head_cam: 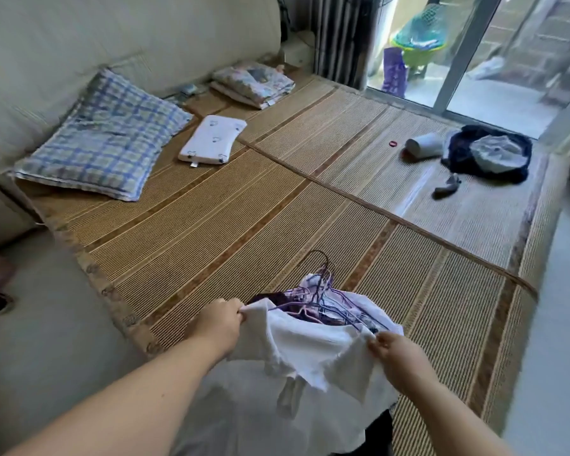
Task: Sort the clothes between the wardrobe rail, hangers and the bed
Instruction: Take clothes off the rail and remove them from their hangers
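Note:
A white garment (310,350) is stretched between my hands at the near edge of the bed (231,205), which is covered by a bamboo mat. My left hand (219,322) grips its left corner. My right hand (397,357) pinches its right edge. Just beyond the garment lies a pile of clothes on purple and blue wire hangers (323,291), hooks pointing up and away. The pile's lower part is hidden behind the white cloth. The wardrobe rail is out of view.
A checked pillow (102,139), a small white pillow (213,139) and a folded blanket (254,83) lie near the headboard. At the far right lie a dark garment heap (487,153), a white hairdryer (423,148) and a red ring (393,144). Glass doors stand beyond.

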